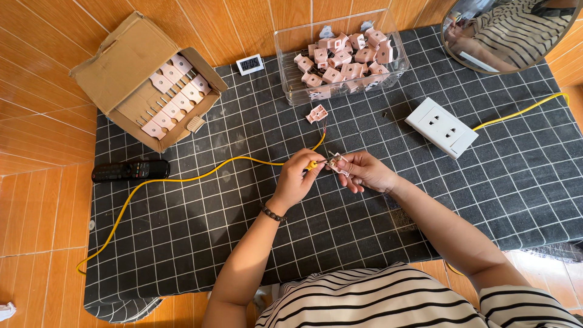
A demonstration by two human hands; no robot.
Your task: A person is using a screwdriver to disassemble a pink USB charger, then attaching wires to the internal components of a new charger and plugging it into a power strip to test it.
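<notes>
The left hand pinches the stripped end of a yellow cable between thumb and fingertips; the right hand closes its grip on a small pink plug half, held just above the middle of the desk. Cable end and plug half meet between the hands. The cable's end lies left to right, pointing into the plug half; the rest trails left and toward the near edge. The bare strands could splay or slip out if the pinch loosens. Farther away sit another plug half, a clear tub of pink parts, a cardboard box, and a white socket to the right.
</notes>
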